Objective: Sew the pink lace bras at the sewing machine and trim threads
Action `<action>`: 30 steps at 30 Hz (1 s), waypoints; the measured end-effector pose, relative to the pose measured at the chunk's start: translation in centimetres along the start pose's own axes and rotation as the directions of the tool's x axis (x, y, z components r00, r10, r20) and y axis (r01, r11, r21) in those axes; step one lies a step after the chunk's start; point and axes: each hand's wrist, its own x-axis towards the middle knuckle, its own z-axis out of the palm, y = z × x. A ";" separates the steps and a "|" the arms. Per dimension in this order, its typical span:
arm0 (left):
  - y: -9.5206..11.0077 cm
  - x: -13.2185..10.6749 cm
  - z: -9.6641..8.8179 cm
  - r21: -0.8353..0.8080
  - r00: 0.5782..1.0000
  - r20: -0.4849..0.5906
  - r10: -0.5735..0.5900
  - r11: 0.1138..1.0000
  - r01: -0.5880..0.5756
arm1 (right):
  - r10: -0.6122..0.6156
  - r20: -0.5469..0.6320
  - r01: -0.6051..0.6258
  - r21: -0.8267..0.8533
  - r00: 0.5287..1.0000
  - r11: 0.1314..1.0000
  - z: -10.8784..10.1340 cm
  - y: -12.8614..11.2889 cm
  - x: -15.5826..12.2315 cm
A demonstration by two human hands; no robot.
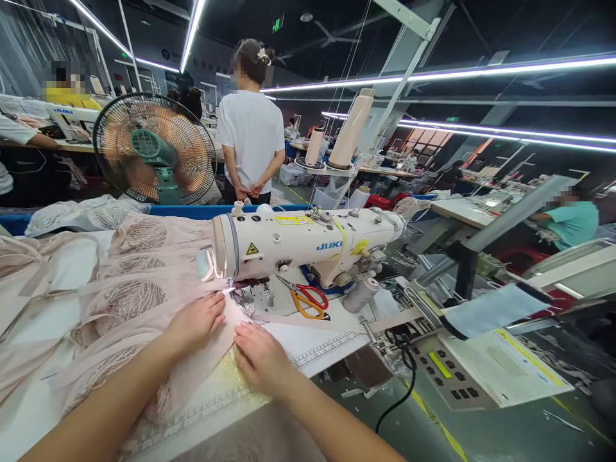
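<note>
Pale pink sheer fabric with lace patches (pixel 128 301) spreads over the left of the sewing table and runs up to the needle area of a white JUKI sewing machine (pixel 279 240). My left hand (pixel 198 321) lies on this fabric just left of the needle, fingers stretched forward. Closer to me, my right hand (pixel 262 356) rests with extended, slightly bent fingers at the fabric's right edge. Both hands look open, pressing from above; what lies under the fingertips is hidden. A small lamp lights the needle area.
Orange-and-red-handled scissors (pixel 308 300) and a grey thread cone (pixel 360 295) sit right of the needle. A ruler strip (pixel 327 346) marks the table. Further right are a metal tape feeder and a control box (pixel 491 369). A fan (pixel 154 151) and a standing person (pixel 253 122) are beyond.
</note>
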 end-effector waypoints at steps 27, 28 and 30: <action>-0.8 -2.1 0.6 0.242 0.947 0.058 0.315 0.916 -0.319 | 0.181 0.310 -0.203 0.041 0.933 0.978 -1.6 -1.0 2.8; -1.1 -1.9 0.8 0.239 0.946 0.045 0.320 0.916 -0.321 | 0.186 0.323 -0.209 0.040 0.928 0.977 -1.7 -1.1 3.0; -1.7 -1.6 1.2 0.239 0.947 0.018 0.320 0.919 -0.315 | 0.200 0.341 -0.224 0.033 0.919 0.974 -1.7 -1.3 3.4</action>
